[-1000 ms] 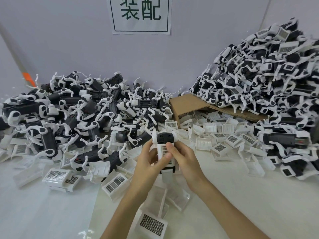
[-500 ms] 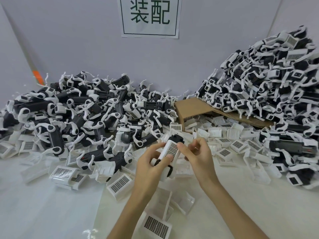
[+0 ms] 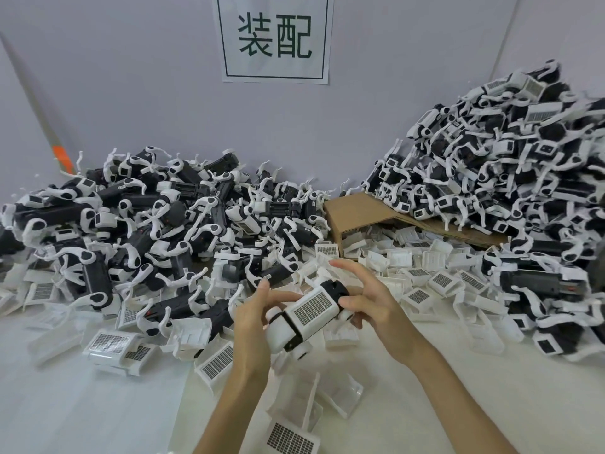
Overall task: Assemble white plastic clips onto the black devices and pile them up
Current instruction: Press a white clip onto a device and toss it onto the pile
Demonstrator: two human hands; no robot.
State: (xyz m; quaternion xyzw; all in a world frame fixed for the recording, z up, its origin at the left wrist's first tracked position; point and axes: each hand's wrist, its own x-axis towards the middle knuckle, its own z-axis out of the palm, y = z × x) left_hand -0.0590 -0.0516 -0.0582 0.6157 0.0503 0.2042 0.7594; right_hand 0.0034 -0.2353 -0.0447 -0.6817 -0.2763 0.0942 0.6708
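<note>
Rotated since one second earlier: black device (image 3: 337, 289), then upright between the hands, now lying on a diagonal from lower left to upper right at the centre of the frame, held above the table (image 3: 82, 404). Fitted over its middle: white plastic clip (image 3: 312, 308), gridded label facing up. Gripping the lower-left end: left hand (image 3: 252, 317), thumb laid along the top edge, index finger lifted. Grasping the upper-right end: right hand (image 3: 375, 306), thumb pressed near the clip's corner, index finger stretched out above the black body, remaining fingers curled underneath. Entering from the bottom edge and converging on the device: both forearms (image 3: 235, 404). Scattered on the table below and behind the hands: loose clips (image 3: 440, 280), several with label up. At middle left: heap of devices (image 3: 137, 231), black bodies with white arms. At upper right: taller heap (image 3: 510, 165), resting partly on a cardboard sheet (image 3: 357, 209). At top centre, on the wall: printed sign (image 3: 276, 37).
</note>
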